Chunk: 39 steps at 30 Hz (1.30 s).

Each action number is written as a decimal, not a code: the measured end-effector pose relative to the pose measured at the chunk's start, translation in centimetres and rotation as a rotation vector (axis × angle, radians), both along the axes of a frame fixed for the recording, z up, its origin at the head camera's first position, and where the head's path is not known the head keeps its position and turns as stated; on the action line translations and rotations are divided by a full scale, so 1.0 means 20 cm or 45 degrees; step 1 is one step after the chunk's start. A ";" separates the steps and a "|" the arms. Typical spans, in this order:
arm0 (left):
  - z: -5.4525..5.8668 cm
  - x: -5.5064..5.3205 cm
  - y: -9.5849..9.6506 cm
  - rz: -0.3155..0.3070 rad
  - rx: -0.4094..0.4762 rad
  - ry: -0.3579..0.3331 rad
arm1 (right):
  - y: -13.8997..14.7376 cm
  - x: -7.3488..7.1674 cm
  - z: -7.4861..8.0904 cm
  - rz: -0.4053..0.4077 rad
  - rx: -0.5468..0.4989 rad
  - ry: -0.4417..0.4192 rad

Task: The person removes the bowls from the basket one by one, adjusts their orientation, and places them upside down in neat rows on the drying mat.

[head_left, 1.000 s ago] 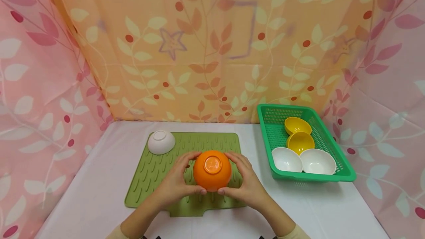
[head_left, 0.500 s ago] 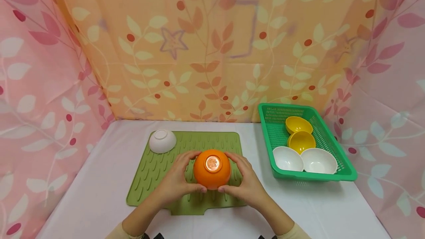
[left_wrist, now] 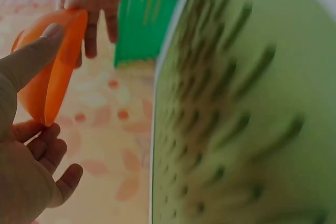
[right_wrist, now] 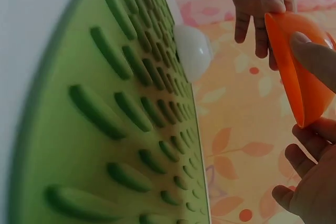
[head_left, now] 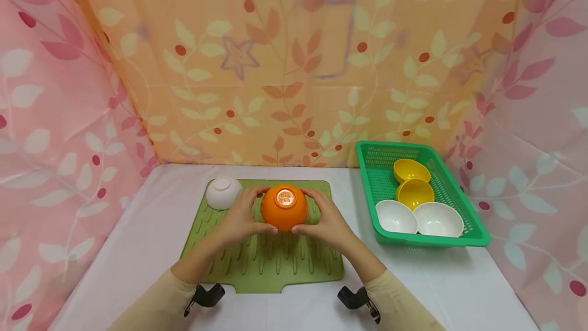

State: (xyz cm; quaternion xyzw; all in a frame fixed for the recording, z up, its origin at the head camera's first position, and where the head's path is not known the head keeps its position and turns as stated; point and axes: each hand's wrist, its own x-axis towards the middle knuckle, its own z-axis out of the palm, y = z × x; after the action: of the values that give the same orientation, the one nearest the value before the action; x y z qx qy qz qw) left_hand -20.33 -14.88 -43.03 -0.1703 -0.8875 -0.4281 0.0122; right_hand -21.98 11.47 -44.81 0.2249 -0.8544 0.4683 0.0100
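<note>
An orange bowl point(head_left: 284, 216), bottom up, is held between both hands over the green drying mat point(head_left: 266, 275). My left hand point(head_left: 240, 220) grips its left side, thumb on the near wall and fingers at the far rim. On the right side my right hand point(head_left: 327, 220) holds it the same way. Both wrist views show the bowl's rim point(left_wrist: 54, 85) raised off the ridged mat point(right_wrist: 94, 129), a gap between them. An upturned white bowl point(head_left: 223, 195) rests on the mat's far left corner, just beyond my left hand.
To the right stands a green plastic basket point(head_left: 367, 188) with two yellow bowls point(head_left: 415, 194) and two white bowls point(head_left: 438, 220) inside, open side up. White cloth point(head_left: 138, 249) covers the table, and patterned fabric walls point(head_left: 285, 65) close off the back and sides.
Both hands have moved forward, away from the body, carrying the orange bowl toward the far part of the mat. The sleeves and wrist mounts have come further into the head view.
</note>
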 end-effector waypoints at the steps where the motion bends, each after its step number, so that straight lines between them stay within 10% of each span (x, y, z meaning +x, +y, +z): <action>1: 0.01 -0.04 -0.01 -0.007 -0.025 0.003 | -0.01 -0.04 0.00 -0.003 -0.004 0.002; 9: -0.02 -0.36 -0.09 -0.024 -0.296 0.025 | -0.11 -0.33 -0.08 -0.026 0.062 -0.017; 17: -0.12 -0.55 -0.14 -0.035 -0.461 -0.035 | -0.22 -0.52 -0.22 -0.017 0.230 -0.099; 39: -0.21 -0.67 -0.18 -0.035 -0.867 0.037 | -0.33 -0.60 -0.32 -0.057 0.525 -0.021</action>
State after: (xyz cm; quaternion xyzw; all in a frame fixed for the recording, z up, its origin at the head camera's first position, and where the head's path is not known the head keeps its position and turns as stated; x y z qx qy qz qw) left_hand -33.83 -18.43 -47.26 -0.1826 -0.9768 -0.1048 -0.0386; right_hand -33.92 4.80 -51.26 0.1993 -0.9370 0.2850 -0.0329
